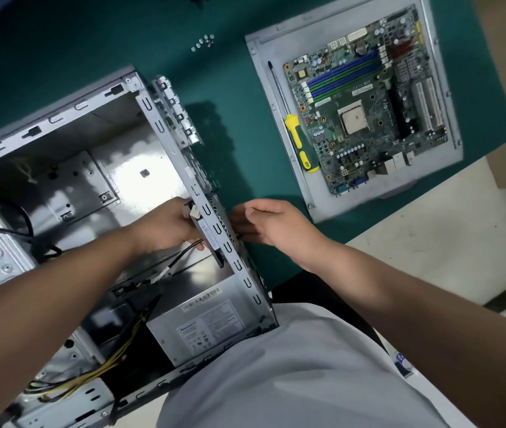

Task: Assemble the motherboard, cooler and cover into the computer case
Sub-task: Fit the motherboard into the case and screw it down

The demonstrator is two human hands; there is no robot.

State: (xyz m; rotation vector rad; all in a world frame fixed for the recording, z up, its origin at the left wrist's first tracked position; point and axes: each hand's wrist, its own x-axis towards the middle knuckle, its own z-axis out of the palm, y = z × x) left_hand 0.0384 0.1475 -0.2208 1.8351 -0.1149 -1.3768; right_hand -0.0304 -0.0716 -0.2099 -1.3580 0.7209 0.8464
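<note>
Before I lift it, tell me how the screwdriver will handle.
The screwdriver probably stays stiff, given its thin metal shaft. Its rounded yellow-green handle may roll if nudged. It lies loose on the cover beside the motherboard, so it should lift freely.

Bright overhead light, wide-angle distortion, slight blur

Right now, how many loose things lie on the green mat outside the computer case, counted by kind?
Motherboard: 1
Cover panel under it: 1
Screwdriver: 1
Cluster of screws: 1, single screws too small to count
Total: 4
</note>
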